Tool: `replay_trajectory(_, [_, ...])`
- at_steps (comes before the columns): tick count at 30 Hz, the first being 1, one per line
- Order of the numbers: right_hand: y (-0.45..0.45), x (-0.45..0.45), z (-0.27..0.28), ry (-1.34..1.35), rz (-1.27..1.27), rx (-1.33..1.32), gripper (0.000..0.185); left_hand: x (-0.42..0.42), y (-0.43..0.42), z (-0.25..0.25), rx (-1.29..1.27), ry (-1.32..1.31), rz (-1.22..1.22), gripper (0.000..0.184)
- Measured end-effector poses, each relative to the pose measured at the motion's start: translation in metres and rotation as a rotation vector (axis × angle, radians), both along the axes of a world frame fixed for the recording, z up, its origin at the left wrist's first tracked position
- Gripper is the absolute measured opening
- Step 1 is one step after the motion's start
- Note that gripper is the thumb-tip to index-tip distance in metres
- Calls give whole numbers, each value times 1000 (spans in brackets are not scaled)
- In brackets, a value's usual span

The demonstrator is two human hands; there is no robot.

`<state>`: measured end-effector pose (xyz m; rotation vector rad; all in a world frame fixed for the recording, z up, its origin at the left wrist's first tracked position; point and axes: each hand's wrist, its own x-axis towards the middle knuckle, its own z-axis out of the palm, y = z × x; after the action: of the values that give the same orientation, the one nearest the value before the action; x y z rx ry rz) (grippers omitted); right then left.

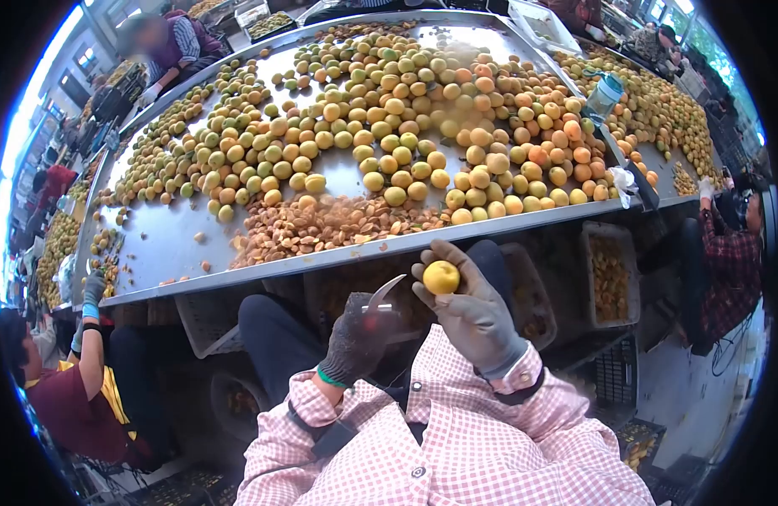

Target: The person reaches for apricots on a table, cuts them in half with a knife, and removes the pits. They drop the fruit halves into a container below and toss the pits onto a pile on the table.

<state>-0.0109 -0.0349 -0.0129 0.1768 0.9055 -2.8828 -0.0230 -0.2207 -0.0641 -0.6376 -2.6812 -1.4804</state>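
Yellow fruit (441, 277): round, smooth-looking, no cut visible, held in fingertips of right grip (472, 310), near table (168, 240) edge, person's side. Left grip (357, 339) closed on curved knife (386, 293), blade up.

1. Shirt (490, 455): pink-and-white check, long sleeves, round buttons (418, 472) down the front.
2. Left hand (356, 339): dark grey knitted glove (348, 354), green edging (331, 379) at the wrist.
3. Right hand (473, 316): lighter grey glove (488, 339).
4. Dark bands (524, 392) around both sleeves.
5. Dark navy trousers (271, 337).
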Motion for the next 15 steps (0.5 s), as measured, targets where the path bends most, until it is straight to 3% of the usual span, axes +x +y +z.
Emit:
replay_trajectory(2, [12,5,-3,-2,92,134,55,6,3,14,243,-128,-10,29])
replay_trajectory(4, [16,9,-1,36,175,433,54,6,7,18,237,-128,-52,30])
replay_trajectory(5, [16,11,-3,31,175,433,54,8,8,19,226,-131,-97,31])
replay_trajectory(7, [15,9,-12,174,38,840,52,11,11,30,152,-150,-95,31])
replay_trajectory(8, [11,9,-17,191,8,643,51,12,11,32,77,-170,-90,31])
replay_trajectory(15, [-3,17,-5,123,112,326,46,21,2,32,-76,-185,-75,31])
